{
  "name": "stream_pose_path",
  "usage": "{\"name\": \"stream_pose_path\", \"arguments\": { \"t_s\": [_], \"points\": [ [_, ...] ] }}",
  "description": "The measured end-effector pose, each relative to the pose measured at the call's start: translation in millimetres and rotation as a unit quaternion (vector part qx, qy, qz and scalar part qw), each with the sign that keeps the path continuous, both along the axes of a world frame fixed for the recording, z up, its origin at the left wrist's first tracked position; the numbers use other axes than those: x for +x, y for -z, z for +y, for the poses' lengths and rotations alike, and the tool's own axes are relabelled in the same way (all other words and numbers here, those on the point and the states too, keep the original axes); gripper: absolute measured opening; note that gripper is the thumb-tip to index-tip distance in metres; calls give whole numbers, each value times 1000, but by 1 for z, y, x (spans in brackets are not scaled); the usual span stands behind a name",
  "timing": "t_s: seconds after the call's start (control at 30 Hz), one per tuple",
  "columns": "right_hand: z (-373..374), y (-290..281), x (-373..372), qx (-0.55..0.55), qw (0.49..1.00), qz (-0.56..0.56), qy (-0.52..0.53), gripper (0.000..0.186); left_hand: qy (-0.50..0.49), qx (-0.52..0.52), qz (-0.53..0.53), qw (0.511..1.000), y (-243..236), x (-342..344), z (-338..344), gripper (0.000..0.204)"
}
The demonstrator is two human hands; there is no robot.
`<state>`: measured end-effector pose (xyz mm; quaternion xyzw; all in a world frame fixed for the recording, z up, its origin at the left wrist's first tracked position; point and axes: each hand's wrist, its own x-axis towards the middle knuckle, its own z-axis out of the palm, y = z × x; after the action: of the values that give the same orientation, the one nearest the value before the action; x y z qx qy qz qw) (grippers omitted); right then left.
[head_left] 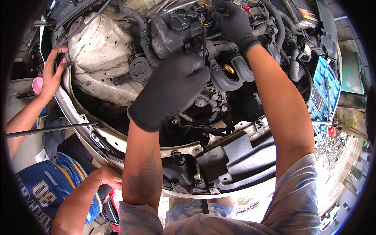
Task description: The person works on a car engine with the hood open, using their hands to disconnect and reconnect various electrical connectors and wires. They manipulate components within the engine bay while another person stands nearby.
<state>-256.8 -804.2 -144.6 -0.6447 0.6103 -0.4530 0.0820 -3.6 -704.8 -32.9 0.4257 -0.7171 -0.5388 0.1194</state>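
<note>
My left hand [168, 90], in a black glove, is closed around a thin dark shaft [204, 41] that stands up past the knuckles toward the wiring; the tool's grip is hidden in the fist. At the far side of the engine, my gloved right hand [235, 27] has bent fingers among thin wires [203, 17]; what lies between them cannot be made out. Left of the wires is a black engine cover [160, 39] with a round cap [180, 21]. Below the right hand sits a yellow dipstick handle [228, 69].
Another person's hand [53, 72] rests on the left fender edge; that person's second arm [78, 199] reaches in at lower left. A dark prop rod [51, 130] crosses the left side. A blue tool case [327, 90] lies at right, near the battery [303, 15]. The front panel [239, 156] is nearest me.
</note>
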Motion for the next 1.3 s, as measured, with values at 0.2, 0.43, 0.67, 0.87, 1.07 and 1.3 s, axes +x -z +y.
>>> {"name": "stream_pose_path", "arguments": {
  "t_s": [0.2, 0.43, 0.67, 0.87, 1.07, 1.3],
  "points": [
    [-2, 4, 1, 29, 999, -35, 21, 37, 134, 99, 136, 977, -7, 11, 87, 14],
    [40, -11, -39, 75, 996, -30, 49, 50, 296, -257, -16, 920, 35, 69, 175, 27],
    [160, -43, 1, 72, 991, -112, -30, 44, 162, 125, 168, 965, 17, 77, 258, 23],
    [381, -67, 79, 357, 744, -366, -431, 48, 115, 189, 110, 969, -32, 44, 251, 15],
    [466, -111, 60, 378, 682, -536, -323, 41, -49, 103, 70, 991, -70, 70, 244, 15],
    [491, -171, -11, 208, 909, -283, -226, 27, -124, -18, 149, 981, -97, 63, 271, 17]
  ]
}}
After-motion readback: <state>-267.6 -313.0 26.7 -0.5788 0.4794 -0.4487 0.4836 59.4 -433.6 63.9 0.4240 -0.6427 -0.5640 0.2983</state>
